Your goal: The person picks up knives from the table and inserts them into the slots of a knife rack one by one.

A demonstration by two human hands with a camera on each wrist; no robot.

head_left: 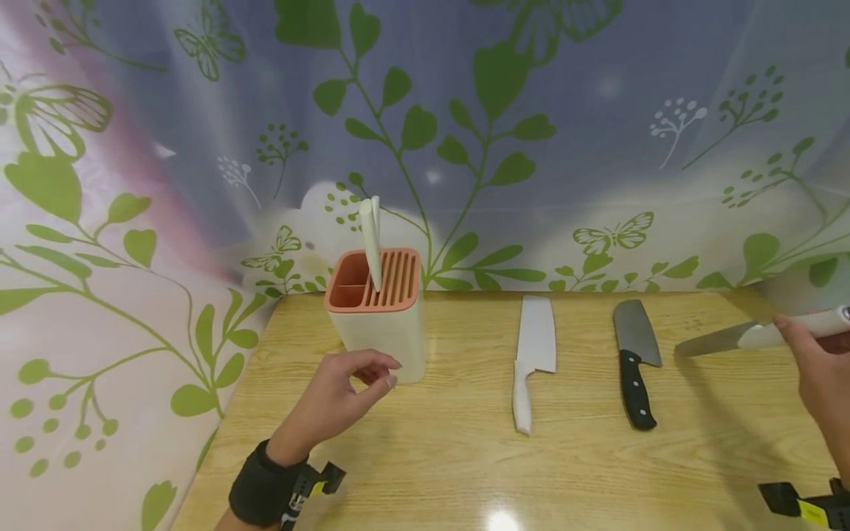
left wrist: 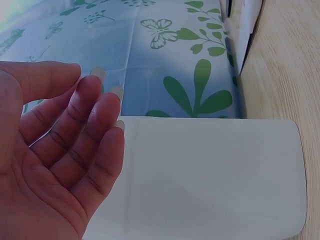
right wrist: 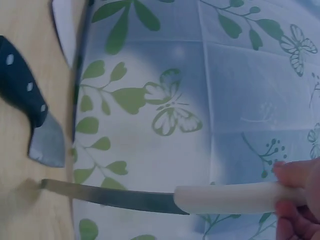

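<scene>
My right hand (head_left: 820,369) grips the white handle of a knife (head_left: 720,341) at the right of the table. In the right wrist view its blade (right wrist: 115,196) points left, the tip low by the tabletop. Close in front of a white knife block (head_left: 381,339) with an orange slotted top, my left hand (head_left: 341,391) holds nothing, its fingers loosely bent. Two white handles (head_left: 370,236) stand up from the block. Between the hands lie a white-handled cleaver (head_left: 534,346) and a black-handled cleaver (head_left: 636,361), both blades toward the back.
A wooden table (head_left: 451,457) carries everything. Behind and to the left hangs a curtain (head_left: 425,147) printed with green leaves and butterflies, reaching down to the table's back edge. Each wrist wears a black strap (head_left: 265,483) with a small camera.
</scene>
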